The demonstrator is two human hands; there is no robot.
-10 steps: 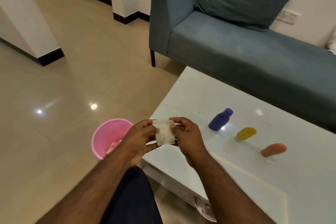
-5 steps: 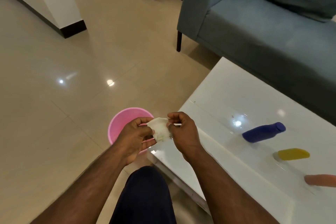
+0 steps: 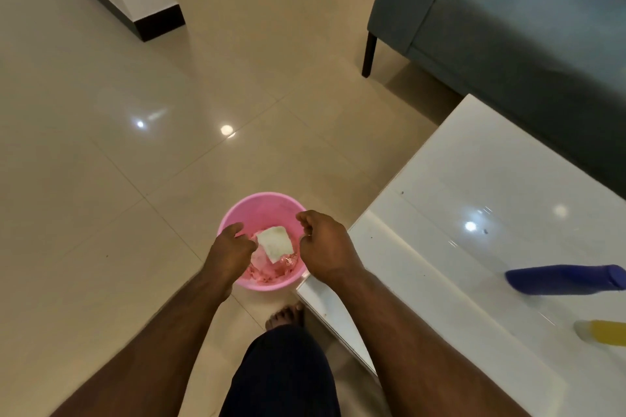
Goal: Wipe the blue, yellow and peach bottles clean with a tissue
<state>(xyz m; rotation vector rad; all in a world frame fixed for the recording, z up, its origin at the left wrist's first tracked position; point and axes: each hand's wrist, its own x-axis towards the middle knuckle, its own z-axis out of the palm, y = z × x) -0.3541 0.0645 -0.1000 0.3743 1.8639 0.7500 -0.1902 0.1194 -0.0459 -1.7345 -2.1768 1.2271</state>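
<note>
- The left hand [image 3: 232, 247] and the right hand [image 3: 325, 247] hang side by side over the pink bin [image 3: 237, 213] on the floor, just off the near left corner of the white table [image 3: 474, 179]. Both have their fingers loosely curled. The left hand's fingertips sit right at the tissue's left edge, and I cannot tell whether they pinch it or have let it go. The right hand holds nothing that shows.
- The tissue [image 3: 275, 243], a folded white square, shows between the two hands inside the bin's mouth, above some pinkish scraps at the bottom. Whether it is falling or already resting there is not clear.
- Judged from this, the wiping looks finished and the tissue is being thrown away. Nothing here proves that every bottle was cleaned.
- The yellow bottle [image 3: 606, 332] lies on its side at the near right edge of the view, cut off by the frame. Its long axis seems to run left to right, and its cap end is out of sight.
- Just beyond it the blue bottle [image 3: 562, 279] also lies on the table, long axis left to right, cap pointing right.
- The peach bottle is out of view.
</note>
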